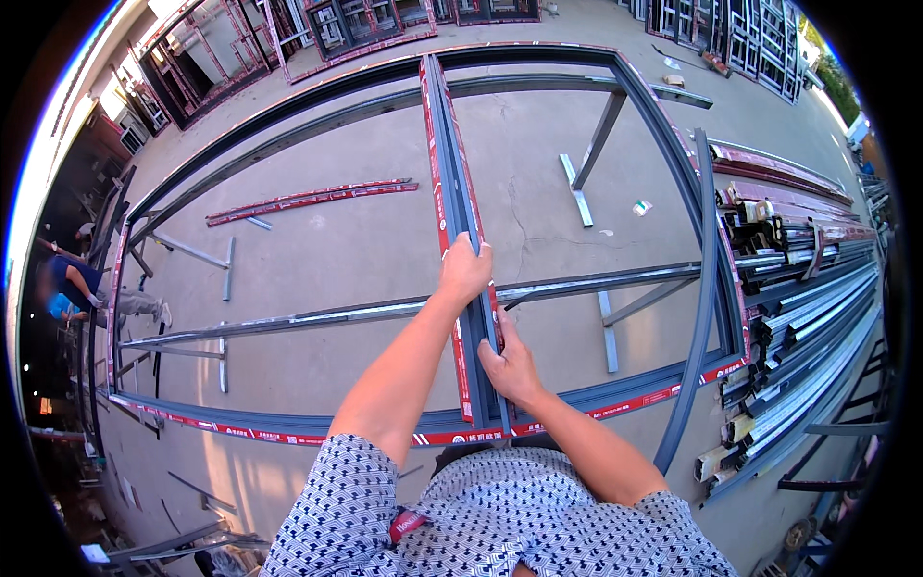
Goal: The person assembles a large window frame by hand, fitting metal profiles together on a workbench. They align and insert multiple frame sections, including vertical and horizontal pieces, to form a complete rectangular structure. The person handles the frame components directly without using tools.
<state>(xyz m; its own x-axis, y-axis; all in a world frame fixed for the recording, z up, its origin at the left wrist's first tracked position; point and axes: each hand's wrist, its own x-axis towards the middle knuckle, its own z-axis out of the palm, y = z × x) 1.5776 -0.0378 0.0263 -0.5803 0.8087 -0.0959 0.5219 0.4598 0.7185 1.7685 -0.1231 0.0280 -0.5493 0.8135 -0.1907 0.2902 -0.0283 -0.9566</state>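
From where I stand, the big window frame (615,399), dark grey metal edged in red-and-white printed film, lies flat across two slim metal support rails (365,313), one near the person and one far, above a smooth, hairline-cracked concrete floor (327,260). Its ribbed, channelled mullion (450,159) crosses both rails at right angles. The left hand (465,267) is curled over that mullion just past the near rail's far edge, its fingertips hidden, so I can't tell whether the grip pinches anything. The right hand (512,363) sits on this side of the same rail, thumb against the mullion's right flank and fingers pointing away; a small dark sliver shows by the fingertips, too slight to name, and its grip is unclear too. A long grey bar (702,288) slants over the rail's right end, near stacked metal profiles (798,317) whose far ends blur.
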